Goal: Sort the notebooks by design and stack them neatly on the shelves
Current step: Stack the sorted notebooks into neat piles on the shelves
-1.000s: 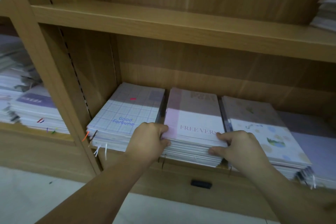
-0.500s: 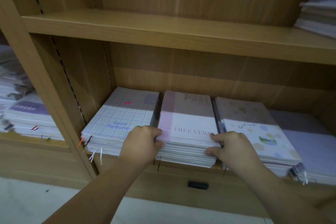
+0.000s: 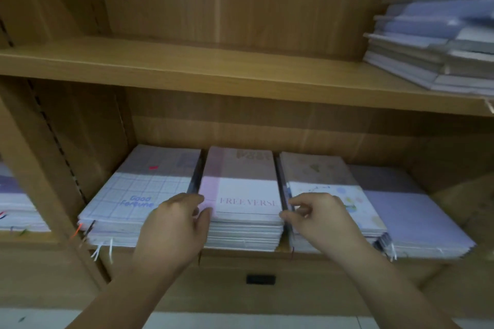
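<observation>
Wood shelf unit, 2 boards in view: top shelf (image 3: 187, 72) and low shelf (image 3: 240, 253), w/ pale floor (image 3: 240, 322) below. A small black slot (image 3: 260, 279) sits in the panel under the low shelf. The top shelf carries 1 blurred pile (image 3: 441, 43) at far right, edges uneven.

The low shelf holds 4 stacks side by side: grid stack (image 3: 133, 195) w/ "Good Fortune" on the cover, pink stack (image 3: 240, 189) w/ "FREE VERSE", dotted stack (image 3: 328, 184), lilac stack (image 3: 406, 214). There are narrow gaps either side of the pink stack; dotted & lilac sit tight together. Ribbon markers hang off the grid stack's front. 1 more stack (image 3: 16, 208) lies in the next bay left, past the upright.

L hand (image 3: 176, 222) is at the pink stack's front-left corner, fingers curled over the top by the gap, thumb against the front edge, grasping that corner. R hand (image 3: 318, 219) is at the front-right corner, fingers curled, thumb & index tip right at the corner. Can't tell if it really pinches or just touches. The pink stack lies flat btwn the 2 hands, front edges fairly even.
</observation>
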